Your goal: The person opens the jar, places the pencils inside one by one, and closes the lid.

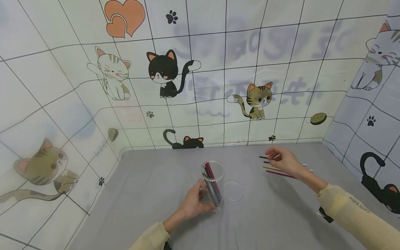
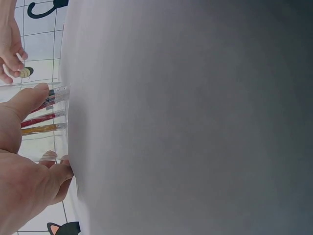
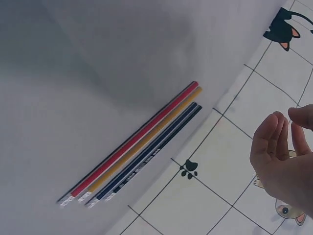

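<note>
In the head view my left hand [image 1: 192, 203] grips the lower part of a clear cylindrical container [image 1: 220, 178], which holds a bundle of coloured pencils [image 1: 213, 189] leaning to one side. The left wrist view shows the thumb [image 2: 30, 102] against the container's wall, with the pencils' ends visible through it. My right hand [image 1: 285, 161] is over a row of loose pencils on the table, its fingers loosely bent and nothing between them. In the right wrist view a red pencil [image 3: 134, 139], a yellow pencil [image 3: 144, 142] and dark blue pencils [image 3: 151, 152] lie side by side.
A clear round lid [image 1: 233, 191] lies on the grey tabletop [image 1: 150, 180], just right of the container. A cloth with cats and grid lines [image 1: 212, 80] rises behind the table and along both sides. A small black object [image 1: 325, 215] shows beside the right sleeve.
</note>
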`<action>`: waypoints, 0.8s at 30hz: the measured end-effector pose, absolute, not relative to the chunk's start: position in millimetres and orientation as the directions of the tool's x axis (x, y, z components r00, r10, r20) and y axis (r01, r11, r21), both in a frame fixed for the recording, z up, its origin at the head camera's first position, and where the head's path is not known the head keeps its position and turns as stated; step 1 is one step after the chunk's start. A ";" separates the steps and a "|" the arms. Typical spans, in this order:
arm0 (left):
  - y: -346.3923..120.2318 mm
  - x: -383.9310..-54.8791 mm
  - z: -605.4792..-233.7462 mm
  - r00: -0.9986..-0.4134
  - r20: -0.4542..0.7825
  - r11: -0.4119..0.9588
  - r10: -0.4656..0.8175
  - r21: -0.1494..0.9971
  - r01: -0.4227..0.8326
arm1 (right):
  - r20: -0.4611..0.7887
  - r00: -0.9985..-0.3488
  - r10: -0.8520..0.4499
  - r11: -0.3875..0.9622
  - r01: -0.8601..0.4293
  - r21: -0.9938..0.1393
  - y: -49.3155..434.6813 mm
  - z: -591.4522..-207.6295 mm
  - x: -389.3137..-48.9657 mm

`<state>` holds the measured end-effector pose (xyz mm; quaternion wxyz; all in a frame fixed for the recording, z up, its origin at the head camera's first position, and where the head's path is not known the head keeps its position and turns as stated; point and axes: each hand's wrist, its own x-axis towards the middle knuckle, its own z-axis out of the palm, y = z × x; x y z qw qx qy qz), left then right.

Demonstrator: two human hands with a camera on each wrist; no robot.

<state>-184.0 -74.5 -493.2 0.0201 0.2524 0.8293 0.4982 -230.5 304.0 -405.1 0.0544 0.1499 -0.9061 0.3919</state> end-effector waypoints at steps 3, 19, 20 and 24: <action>-74.5 -184.3 -493.5 -0.871 0.220 0.376 0.440 0.836 0.401 | 0.213 -0.951 -0.225 0.670 -0.309 -0.675 308.8 -411.6 -231.5; -74.3 -184.9 -494.2 -0.872 0.221 0.374 0.437 0.837 0.400 | 0.172 -0.965 -0.199 0.711 -0.263 -0.652 322.2 -435.8 -236.3; -74.4 -185.0 -494.3 -0.871 0.223 0.373 0.437 0.837 0.401 | 0.172 -0.965 -0.196 0.716 -0.261 -0.647 322.4 -436.7 -236.2; -74.8 -185.0 -495.1 -0.870 0.223 0.369 0.439 0.838 0.401 | 0.176 -0.965 -0.196 0.730 -0.263 -0.631 323.8 -440.8 -236.0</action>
